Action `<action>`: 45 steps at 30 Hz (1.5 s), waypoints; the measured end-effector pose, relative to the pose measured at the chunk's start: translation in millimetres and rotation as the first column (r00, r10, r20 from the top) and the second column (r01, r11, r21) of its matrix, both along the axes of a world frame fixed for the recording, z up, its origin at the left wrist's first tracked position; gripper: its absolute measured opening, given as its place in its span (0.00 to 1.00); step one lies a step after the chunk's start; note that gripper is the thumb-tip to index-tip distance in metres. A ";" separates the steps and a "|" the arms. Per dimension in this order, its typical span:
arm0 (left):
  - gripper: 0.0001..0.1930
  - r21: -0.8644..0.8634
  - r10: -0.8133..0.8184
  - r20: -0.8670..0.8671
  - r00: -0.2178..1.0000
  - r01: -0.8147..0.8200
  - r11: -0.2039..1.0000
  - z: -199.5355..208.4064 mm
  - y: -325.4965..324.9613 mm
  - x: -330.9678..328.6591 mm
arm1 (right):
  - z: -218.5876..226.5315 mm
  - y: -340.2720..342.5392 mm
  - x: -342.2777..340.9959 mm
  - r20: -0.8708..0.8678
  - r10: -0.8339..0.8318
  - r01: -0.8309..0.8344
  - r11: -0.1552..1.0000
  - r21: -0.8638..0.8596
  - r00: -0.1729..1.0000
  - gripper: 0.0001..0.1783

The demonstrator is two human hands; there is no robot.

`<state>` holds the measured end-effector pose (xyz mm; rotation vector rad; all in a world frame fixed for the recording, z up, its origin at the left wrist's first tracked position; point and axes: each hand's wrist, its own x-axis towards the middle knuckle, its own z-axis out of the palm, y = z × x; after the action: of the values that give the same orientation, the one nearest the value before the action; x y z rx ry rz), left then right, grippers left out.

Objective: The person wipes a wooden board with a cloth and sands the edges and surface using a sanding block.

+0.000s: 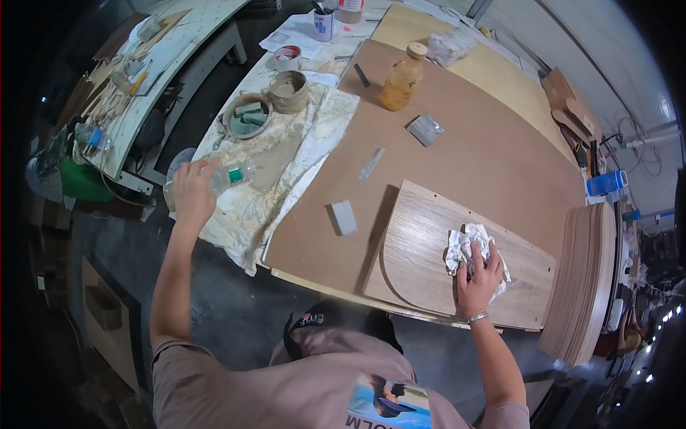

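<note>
Crumpled white wad (477, 234) lies under the spread fingers of your right hand (480, 282), on the wood-grain board (421, 247); your left hand (193, 194) has its fingers wrapped around a clear bottle (234, 174), tipped sideways.

Dusty-pink T-shirt (243, 386) bears colourful print (391, 402); bracelet (478, 317) gleams silvery.
</note>
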<state>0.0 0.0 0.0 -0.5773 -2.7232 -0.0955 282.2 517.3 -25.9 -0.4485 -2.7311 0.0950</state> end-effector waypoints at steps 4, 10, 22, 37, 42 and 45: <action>0.32 -0.033 -0.008 -0.010 1.000 0.008 0.999 -2.2 -3.1 3.1 | 3.5 -2.3 -0.9 -0.011 -0.003 0.003 1.000 -0.008 1.000 0.29; 0.34 0.146 0.029 0.080 0.996 -0.041 0.989 10.0 20.8 0.2 | 1.8 0.5 1.4 -0.016 0.000 0.000 1.000 -0.004 1.000 0.29; 0.36 0.830 -0.346 0.341 0.874 -0.107 0.548 29.1 114.8 -46.4 | 4.2 1.5 -0.7 -0.029 0.003 -0.005 0.998 -0.059 1.000 0.30; 0.32 0.132 0.100 0.219 0.971 -0.131 0.983 2.9 15.8 -5.0 | 4.7 4.6 -2.8 -0.011 0.014 -0.014 0.999 -0.051 1.000 0.30; 0.31 0.024 0.116 0.171 0.978 -0.122 0.992 -8.6 8.9 0.2 | 1.9 3.9 -1.4 0.002 0.004 -0.003 0.999 -0.032 1.000 0.29; 0.31 0.019 0.100 0.148 0.984 -0.104 0.994 -10.9 11.1 1.6 | 1.2 4.5 -0.3 0.002 0.005 -0.005 1.000 -0.020 1.000 0.28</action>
<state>1.6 11.1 -10.9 -0.4377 -2.8835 -0.1536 281.9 521.8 -24.6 -0.4477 -2.7352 0.1231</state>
